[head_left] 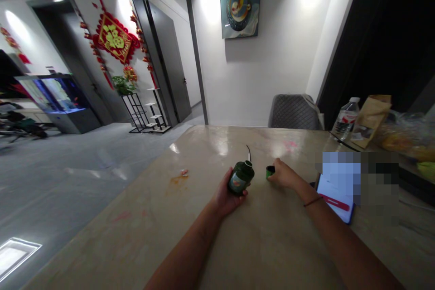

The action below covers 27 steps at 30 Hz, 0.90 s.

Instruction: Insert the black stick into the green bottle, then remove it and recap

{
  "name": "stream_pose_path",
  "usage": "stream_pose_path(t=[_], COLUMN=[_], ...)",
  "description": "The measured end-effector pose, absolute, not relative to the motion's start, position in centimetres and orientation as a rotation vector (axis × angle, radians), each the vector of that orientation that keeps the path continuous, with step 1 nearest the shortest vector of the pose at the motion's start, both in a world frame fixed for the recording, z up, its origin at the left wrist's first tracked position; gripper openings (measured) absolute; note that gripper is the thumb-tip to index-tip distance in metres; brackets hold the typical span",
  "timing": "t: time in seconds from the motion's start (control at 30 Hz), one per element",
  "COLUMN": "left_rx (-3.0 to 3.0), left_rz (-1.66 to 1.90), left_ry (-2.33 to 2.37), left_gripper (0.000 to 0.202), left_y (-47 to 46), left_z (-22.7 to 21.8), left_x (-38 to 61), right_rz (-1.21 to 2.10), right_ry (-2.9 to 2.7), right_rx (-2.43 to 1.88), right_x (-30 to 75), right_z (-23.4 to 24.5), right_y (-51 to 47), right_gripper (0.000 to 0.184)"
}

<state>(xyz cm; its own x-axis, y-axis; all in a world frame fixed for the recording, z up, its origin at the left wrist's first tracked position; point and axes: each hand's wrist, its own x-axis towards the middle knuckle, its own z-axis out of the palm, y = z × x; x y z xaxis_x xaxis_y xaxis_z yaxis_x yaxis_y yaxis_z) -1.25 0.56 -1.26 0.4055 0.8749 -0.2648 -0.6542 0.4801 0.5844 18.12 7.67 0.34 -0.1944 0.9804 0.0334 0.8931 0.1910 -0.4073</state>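
My left hand (224, 198) is wrapped round a dark green bottle (241, 177) with a pale label, tilted to the right above the table (258, 244). The bottle's mouth is uncovered, and what is inside cannot be seen. To the right, apart from the bottle, my right hand (284, 175) grips a small green cap (270, 172) by its right side. The cap's dark hollow side shows. Some of my right fingers are hidden behind the hand. Just behind the bottle neck lies a thin cable (249, 156) with a white end.
A lit phone or tablet (335, 206), partly pixelated, is beside my right forearm. Farther right stand a clear water bottle (345, 120), a brown paper bag (372, 120) and plastic bags (406, 138). A small crumpled scrap (184, 172) lies by a brownish stain at left. A grey chair (295, 111) stands beyond.
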Motion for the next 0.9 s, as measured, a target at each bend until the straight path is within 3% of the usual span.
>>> stream_pose_path(t=[0.2, 0.33, 0.5, 0.77, 0.9], left_rx=[0.419, 0.412, 0.435, 0.454, 0.463], left_rz=[0.990, 0.988, 0.992, 1.008, 1.070], left_ry=[0.586, 0.565, 0.537, 0.547, 0.596], left_gripper=[0.048, 0.049, 0.046, 0.046, 0.049], left_y=[0.7, 0.8, 0.8, 0.7, 1.0], left_z=[-1.4, -1.5, -1.5, -1.6, -1.9], left_x=[-1.4, -1.4, -1.4, -1.4, -1.0], right_rz=[0.494, 0.623, 1.030, 1.097, 1.107], right_ry=[-2.258, -2.246, -2.198, -2.005, -1.986], right_rx=[-1.755, -1.374, -0.861, -0.859, -0.797], right_x=[18.1, 18.0, 16.8, 14.6, 14.3], right_z=[-0.1, 1.6, 3.9, 2.7, 3.2], right_y=[7.6, 6.9, 5.4, 5.2, 4.8], right_gripper=[0.047, 0.063, 0.063, 0.066, 0.059])
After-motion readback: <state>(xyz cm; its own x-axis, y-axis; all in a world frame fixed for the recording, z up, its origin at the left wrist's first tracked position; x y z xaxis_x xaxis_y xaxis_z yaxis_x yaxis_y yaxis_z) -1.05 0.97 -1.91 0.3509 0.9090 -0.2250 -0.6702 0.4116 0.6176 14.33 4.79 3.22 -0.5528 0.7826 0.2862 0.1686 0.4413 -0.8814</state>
